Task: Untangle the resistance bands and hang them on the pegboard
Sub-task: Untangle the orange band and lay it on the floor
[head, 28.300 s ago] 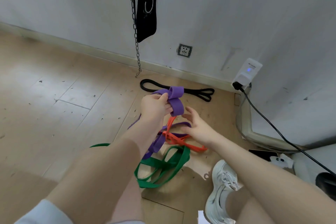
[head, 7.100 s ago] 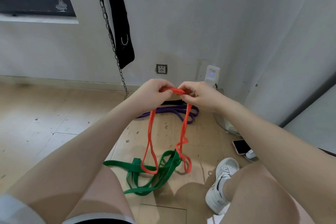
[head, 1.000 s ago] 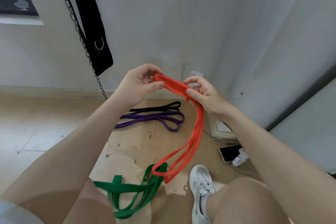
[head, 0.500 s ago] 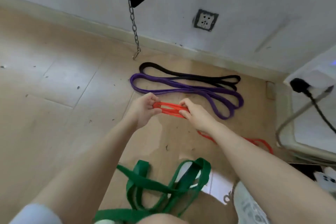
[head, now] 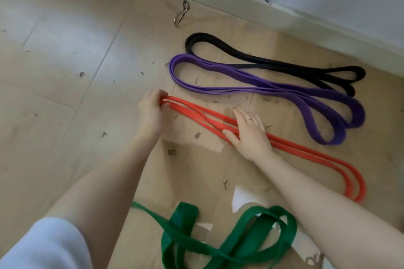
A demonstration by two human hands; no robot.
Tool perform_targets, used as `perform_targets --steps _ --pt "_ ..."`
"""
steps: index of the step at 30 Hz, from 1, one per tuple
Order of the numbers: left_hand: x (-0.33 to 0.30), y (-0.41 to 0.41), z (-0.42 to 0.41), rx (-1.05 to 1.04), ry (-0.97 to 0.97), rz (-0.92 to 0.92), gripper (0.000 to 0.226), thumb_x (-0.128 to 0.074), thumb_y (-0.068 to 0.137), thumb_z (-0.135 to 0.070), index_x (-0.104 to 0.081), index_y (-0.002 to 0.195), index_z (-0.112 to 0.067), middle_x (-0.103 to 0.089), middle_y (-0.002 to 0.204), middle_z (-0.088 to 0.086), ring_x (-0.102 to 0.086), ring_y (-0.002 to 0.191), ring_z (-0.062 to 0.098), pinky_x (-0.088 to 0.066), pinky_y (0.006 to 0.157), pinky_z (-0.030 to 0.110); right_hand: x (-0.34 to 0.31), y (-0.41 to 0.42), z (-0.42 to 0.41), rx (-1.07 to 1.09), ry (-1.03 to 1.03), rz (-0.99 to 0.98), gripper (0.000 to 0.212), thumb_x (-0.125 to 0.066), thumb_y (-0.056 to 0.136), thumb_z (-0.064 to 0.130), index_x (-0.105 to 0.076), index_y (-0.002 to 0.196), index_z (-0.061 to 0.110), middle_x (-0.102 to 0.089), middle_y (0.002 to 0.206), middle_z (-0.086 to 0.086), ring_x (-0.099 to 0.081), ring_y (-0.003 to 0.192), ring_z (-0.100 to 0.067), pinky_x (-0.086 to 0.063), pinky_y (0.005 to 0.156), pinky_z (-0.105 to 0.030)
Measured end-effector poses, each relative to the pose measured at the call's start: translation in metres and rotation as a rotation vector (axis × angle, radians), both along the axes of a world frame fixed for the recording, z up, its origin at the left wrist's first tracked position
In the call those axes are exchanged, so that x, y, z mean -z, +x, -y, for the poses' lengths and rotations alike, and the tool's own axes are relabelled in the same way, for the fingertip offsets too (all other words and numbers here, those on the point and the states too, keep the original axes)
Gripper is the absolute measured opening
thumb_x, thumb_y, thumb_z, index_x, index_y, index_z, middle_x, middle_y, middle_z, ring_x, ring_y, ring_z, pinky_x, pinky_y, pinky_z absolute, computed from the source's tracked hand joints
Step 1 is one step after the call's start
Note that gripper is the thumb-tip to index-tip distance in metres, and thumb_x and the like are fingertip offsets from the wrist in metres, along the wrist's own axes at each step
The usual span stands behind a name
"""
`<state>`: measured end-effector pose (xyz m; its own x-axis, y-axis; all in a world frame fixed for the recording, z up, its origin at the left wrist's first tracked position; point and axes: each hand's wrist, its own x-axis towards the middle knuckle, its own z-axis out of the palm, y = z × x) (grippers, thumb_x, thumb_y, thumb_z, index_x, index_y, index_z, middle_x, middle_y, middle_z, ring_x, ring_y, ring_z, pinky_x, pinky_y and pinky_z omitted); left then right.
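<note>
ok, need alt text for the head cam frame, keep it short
Two bare hands lay a folded orange rubber resistance band on a tan floor: the left hand grips its looped end, the right hand presses flat on its middle. Beyond lie folded purple and black bands; a tangled green band lies nearer.

Both forearms were bare. A white sleeve (head: 43,244) covered the left upper arm, and the right hand (head: 249,131) wore a thin ring (head: 248,119).

Orange band (head: 295,150), purple band (head: 284,94), black band (head: 273,63) side by side, folded; green band (head: 229,244) seemingly tangled.
</note>
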<state>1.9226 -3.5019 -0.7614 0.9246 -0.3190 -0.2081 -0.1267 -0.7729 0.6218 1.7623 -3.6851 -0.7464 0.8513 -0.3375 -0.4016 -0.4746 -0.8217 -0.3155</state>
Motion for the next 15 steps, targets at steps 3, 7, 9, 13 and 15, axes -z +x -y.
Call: perform_targets --steps 3,7,9,13,15 --pt "0.008 0.003 -0.012 0.125 0.246 0.113 0.024 -0.056 0.089 -0.014 -0.062 0.11 -0.007 -0.061 0.115 0.015 -0.046 0.109 0.037 -0.034 0.088 0.037 0.001 -0.02 0.011 -0.12 -0.066 -0.101 0.093 -0.053 0.078 0.065 -0.014 0.149 0.018 -0.018 0.156 0.001 -0.017 0.144 -0.017 -0.003 0.119 -0.038" --pt "0.002 -0.005 -0.005 0.186 0.449 0.051 0.037 -0.041 0.096 -0.017 -0.041 0.133 -0.011 -0.025 0.151 0.011 -0.018 0.138 0.035 -0.02 0.109 0.044 0.004 -0.037 0.011 -0.205 -0.202 -0.101 0.098 -0.057 0.077 0.063 -0.011 0.149 0.015 -0.017 0.157 -0.002 -0.019 0.143 -0.018 -0.004 0.118 -0.041" --pt "-0.002 -0.016 0.003 0.181 0.505 0.038 0.048 -0.033 0.098 -0.012 -0.022 0.144 -0.01 -0.009 0.156 0.012 -0.008 0.142 0.034 -0.011 0.114 0.044 0.003 -0.043 0.011 -0.173 -0.232 -0.098 0.096 -0.055 0.079 0.062 -0.011 0.149 0.014 -0.02 0.156 -0.003 -0.022 0.142 -0.02 -0.005 0.118 -0.041" --pt "-0.01 -0.053 0.02 0.301 0.498 0.08 0.069 -0.043 0.094 -0.011 -0.001 0.148 -0.007 0.0 0.156 0.016 -0.002 0.143 0.037 -0.008 0.115 0.047 -0.004 -0.075 0.027 -0.126 -0.239 -0.159 0.099 -0.052 0.08 0.064 -0.002 0.15 0.014 -0.01 0.158 -0.003 -0.015 0.144 -0.021 0.001 0.118 -0.04" --pt "-0.011 -0.079 0.035 0.537 0.44 0.09 0.081 -0.054 0.086 -0.012 -0.002 0.149 -0.011 0.0 0.157 0.013 -0.003 0.144 0.034 -0.009 0.115 0.045 -0.008 -0.102 0.045 -0.113 -0.257 -0.218 0.102 -0.051 0.079 0.067 0.001 0.15 0.015 -0.008 0.159 -0.003 -0.013 0.145 -0.021 0.001 0.117 -0.041"
